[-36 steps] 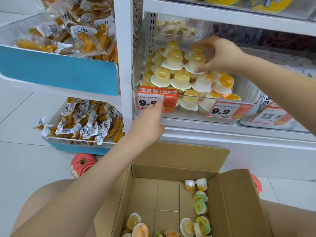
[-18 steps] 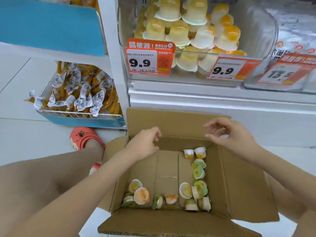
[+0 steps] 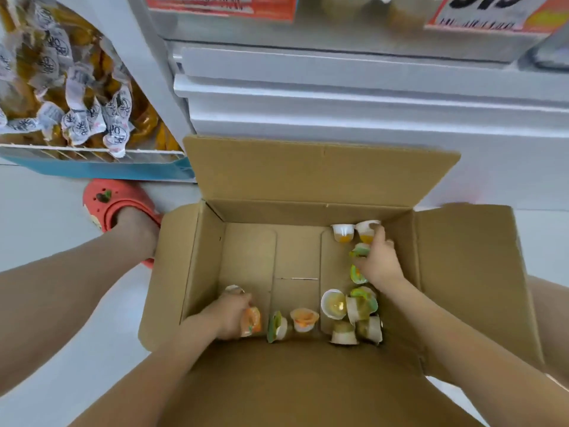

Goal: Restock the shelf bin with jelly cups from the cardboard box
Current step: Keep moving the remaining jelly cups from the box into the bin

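The open cardboard box (image 3: pixel 308 180) stands on the floor below the shelf, with several loose jelly cups (image 3: pixel 354 315) on its bottom. My left hand (image 3: pixel 228 315) is low in the near left corner, fingers curled round an orange-lidded jelly cup (image 3: pixel 253 320). My right hand (image 3: pixel 380 263) is at the far right side of the box, fingers curled over a green-lidded jelly cup (image 3: pixel 358 251), next to two upright cups (image 3: pixel 341 233). Only the bottom edge of the shelf bin (image 3: pixel 354 7) shows at the top, blurred, behind its price tags (image 3: pixel 221 7).
A wire basket of wrapped yellow snacks (image 3: pixel 77 97) sits low on the left. My foot in a red clog (image 3: pixel 117 201) is beside the box's left flap. The white shelf base (image 3: pixel 369 103) rises right behind the box.
Both hands came down from the shelf bin into the box and now grip cups on its bottom. The view tipped down, so the bin has nearly left the frame.
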`<state>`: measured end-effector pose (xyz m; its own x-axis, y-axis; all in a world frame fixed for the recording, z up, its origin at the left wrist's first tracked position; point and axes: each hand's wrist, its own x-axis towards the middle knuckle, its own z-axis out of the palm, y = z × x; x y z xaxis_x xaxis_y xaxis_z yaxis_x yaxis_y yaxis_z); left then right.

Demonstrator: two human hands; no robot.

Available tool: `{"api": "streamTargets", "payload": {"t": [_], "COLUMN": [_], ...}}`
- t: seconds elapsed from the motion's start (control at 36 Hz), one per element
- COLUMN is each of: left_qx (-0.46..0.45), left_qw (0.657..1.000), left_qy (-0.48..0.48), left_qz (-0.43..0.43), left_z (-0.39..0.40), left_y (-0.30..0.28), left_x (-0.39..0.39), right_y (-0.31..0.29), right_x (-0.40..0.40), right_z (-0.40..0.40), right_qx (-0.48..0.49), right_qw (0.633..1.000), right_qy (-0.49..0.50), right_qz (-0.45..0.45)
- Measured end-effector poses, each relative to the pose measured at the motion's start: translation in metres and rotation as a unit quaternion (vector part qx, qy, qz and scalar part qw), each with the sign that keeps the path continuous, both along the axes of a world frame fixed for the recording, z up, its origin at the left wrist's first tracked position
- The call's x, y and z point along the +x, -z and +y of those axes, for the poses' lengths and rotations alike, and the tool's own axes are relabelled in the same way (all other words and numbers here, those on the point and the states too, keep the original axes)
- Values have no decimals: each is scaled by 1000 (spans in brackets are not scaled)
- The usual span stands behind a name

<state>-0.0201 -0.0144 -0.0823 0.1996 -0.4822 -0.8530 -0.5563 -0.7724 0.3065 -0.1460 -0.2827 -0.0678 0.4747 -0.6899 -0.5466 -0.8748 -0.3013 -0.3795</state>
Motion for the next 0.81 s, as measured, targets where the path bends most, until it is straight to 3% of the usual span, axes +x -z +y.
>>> {"api": "streamTargets", "payload": {"t": [0.14, 0.28, 0.42, 0.56, 0.81], "left_qx": [7, -32, -33, -22, -8], "left_qw": [999, 995, 995, 996, 985], "left_qy": [39, 65, 42, 39, 152], "left_qz": [-9, -70, -87, -79, -87], "left_z": [4, 8, 6, 3, 1], "left_y": [10, 17, 23, 22, 19], "left_x": [4, 2, -1, -3, -19], "right_y": [26, 37, 40, 30, 14], "right_x": [8, 22, 18, -4, -30], "right_z": [6, 2, 10, 14, 19], "right_qx": [-24, -47, 33, 118, 252], "right_qw": [986, 967, 923, 905, 875], "right_qy": [149, 243, 327, 312, 292], "right_qz": [-67, -67, -198, -266, -293]}}
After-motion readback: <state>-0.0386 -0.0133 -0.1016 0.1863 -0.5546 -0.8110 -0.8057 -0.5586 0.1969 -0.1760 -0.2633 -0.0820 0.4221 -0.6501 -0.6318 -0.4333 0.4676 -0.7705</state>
